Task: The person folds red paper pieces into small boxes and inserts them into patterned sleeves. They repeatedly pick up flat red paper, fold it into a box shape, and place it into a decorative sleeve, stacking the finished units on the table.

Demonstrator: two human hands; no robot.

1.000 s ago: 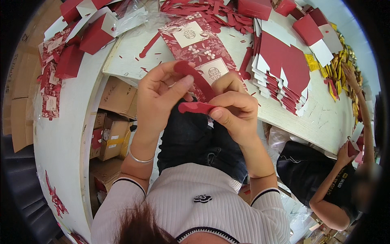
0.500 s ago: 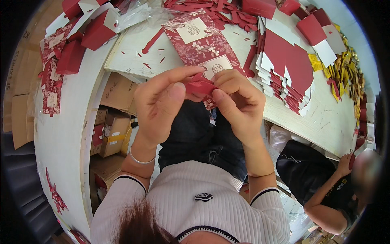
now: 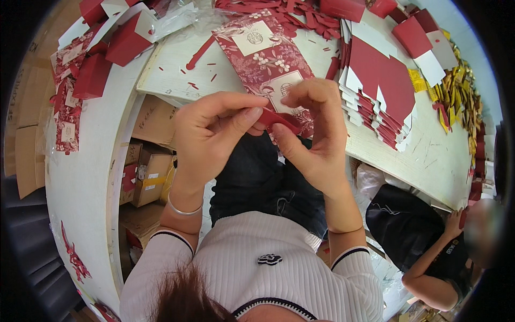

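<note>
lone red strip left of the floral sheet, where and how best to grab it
Probably pinch the red strip by its rounded near end, coming from the near side: it lies flat and slanted, with that end clear of the floral sheet.

One head-worn fisheye view looks steeply down past the white top at the nearby left hand and right hand, the tabletop farther off.

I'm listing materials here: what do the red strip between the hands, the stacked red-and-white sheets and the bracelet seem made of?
Red strip: probably thick paper or thin card, matte; it shows no gloss.
Stacked sheets: likely cardboard, matte red and white, judging by flat faces and crisp tabs.
Bracelet: probably polished metal, as its silvery band glints; coated plastic isn't excluded.
</note>
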